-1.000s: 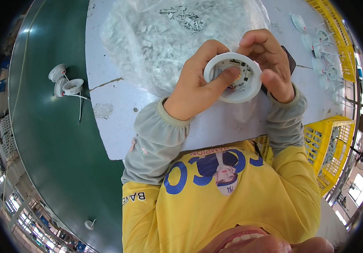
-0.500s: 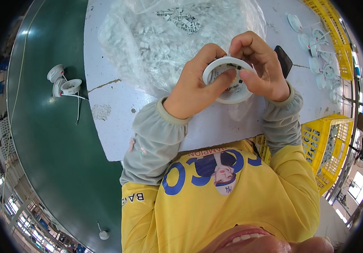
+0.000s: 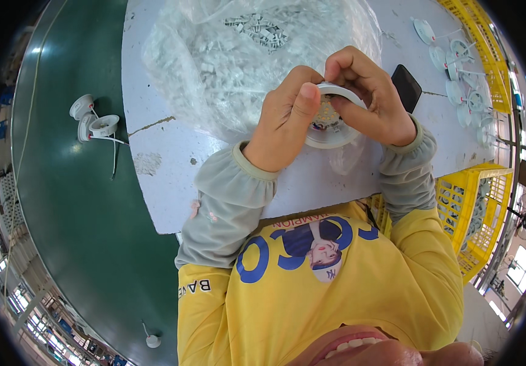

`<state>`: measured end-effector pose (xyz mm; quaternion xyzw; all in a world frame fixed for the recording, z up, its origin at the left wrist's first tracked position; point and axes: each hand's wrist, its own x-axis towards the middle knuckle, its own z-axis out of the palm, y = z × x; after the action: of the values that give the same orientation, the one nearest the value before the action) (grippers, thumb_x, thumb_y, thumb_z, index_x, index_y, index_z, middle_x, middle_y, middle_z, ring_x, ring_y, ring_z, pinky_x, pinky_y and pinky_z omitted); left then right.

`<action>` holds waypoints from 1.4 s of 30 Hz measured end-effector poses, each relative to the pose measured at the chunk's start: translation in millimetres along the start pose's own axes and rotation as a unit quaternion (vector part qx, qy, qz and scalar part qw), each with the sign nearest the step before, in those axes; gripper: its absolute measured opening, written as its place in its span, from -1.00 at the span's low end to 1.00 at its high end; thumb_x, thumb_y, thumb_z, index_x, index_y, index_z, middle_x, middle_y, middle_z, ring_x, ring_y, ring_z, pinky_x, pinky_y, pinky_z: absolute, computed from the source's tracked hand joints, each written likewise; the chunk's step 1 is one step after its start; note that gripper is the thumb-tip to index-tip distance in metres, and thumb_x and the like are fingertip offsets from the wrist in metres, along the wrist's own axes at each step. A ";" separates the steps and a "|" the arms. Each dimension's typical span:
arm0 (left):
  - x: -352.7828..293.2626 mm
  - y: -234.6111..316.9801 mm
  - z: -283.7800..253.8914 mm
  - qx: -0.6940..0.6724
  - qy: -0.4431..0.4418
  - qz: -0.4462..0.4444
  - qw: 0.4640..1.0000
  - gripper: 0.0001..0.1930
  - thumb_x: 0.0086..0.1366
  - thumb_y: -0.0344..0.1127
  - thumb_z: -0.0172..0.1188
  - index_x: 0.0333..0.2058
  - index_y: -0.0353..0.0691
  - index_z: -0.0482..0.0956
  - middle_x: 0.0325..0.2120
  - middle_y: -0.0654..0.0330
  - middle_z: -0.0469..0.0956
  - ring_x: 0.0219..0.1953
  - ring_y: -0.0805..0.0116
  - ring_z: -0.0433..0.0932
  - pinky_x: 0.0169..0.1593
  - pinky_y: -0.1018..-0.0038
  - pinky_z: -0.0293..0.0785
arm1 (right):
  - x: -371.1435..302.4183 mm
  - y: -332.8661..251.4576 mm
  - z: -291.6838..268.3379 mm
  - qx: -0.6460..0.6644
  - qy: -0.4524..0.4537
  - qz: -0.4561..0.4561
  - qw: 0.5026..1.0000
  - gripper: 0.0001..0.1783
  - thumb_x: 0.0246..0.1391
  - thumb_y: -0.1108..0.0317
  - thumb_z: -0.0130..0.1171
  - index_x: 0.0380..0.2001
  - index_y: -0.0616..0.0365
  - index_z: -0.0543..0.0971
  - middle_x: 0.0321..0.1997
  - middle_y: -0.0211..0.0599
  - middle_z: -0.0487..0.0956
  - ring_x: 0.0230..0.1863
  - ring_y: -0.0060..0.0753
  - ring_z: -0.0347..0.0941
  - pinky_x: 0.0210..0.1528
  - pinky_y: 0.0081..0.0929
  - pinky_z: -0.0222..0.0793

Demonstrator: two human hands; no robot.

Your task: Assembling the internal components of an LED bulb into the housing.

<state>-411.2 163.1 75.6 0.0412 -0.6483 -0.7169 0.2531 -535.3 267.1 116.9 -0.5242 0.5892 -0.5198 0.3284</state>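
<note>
A round white LED downlight (image 3: 336,141) is held between my two hands above the grey-white table (image 3: 226,189). Inside its ring shows a board with several yellowish dots, and small dark parts sit near the rim. My left hand (image 3: 281,122) grips the ring at its left side, thumb raised along the upper left edge. From the right, my right hand (image 3: 378,104) holds the ring with the thumb reaching over the rim into the housing. The fingertips of both hands meet at the far edge, and what they pinch there is hidden.
Beyond my hands lies a large clear plastic bag (image 3: 183,73) of small pale pieces. A black phone (image 3: 407,88) is to the right. Several white lamps (image 3: 440,58) with wires lie farther right, beside yellow crates (image 3: 467,189). More lamps (image 3: 104,126) sit on the green surface (image 3: 92,232) at left.
My left thumb has come out of the housing and up to the rim, so more of the board shows. My right hand has shifted slightly left, its thumb farther over the ring.
</note>
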 end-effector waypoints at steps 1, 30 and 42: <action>-0.2 -1.6 1.0 -0.012 0.011 -0.005 1.000 -0.66 0.32 -0.10 -0.19 -0.39 -0.29 0.36 -0.59 0.30 0.31 -0.49 0.58 0.23 -0.40 0.62 0.21 | 0.4 1.2 -0.2 0.000 0.001 0.000 1.000 -0.69 -0.17 0.59 -0.02 -0.26 0.18 0.28 -0.44 -0.50 0.31 -0.38 -0.77 0.21 -0.39 -0.81 0.08; 0.8 -3.9 -0.5 -0.038 0.030 -0.022 0.999 -0.69 0.29 -0.14 -0.13 -0.51 -0.25 0.33 -0.61 0.37 0.23 -0.53 0.62 0.13 -0.46 0.64 0.10 | 0.9 7.2 -2.7 0.056 -0.051 0.058 0.995 -0.66 -0.17 0.63 -0.08 -0.24 0.15 0.21 -0.31 -0.48 0.20 -0.21 -0.69 0.18 -0.11 -0.70 0.08; -0.9 0.6 2.1 -0.052 0.021 -0.045 0.997 -0.69 0.30 -0.14 -0.14 -0.48 -0.26 0.35 -0.59 0.37 0.25 -0.50 0.64 0.14 -0.45 0.68 0.10 | -1.3 9.7 -2.7 0.063 -0.061 0.066 0.994 -0.70 -0.15 0.59 -0.07 -0.27 0.15 0.22 -0.31 -0.49 0.20 -0.21 -0.70 0.17 -0.11 -0.70 0.06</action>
<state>-411.0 165.4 76.2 0.0725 -0.6021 -0.7593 0.2360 -540.2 268.1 108.0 -0.4933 0.5676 -0.5001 0.4295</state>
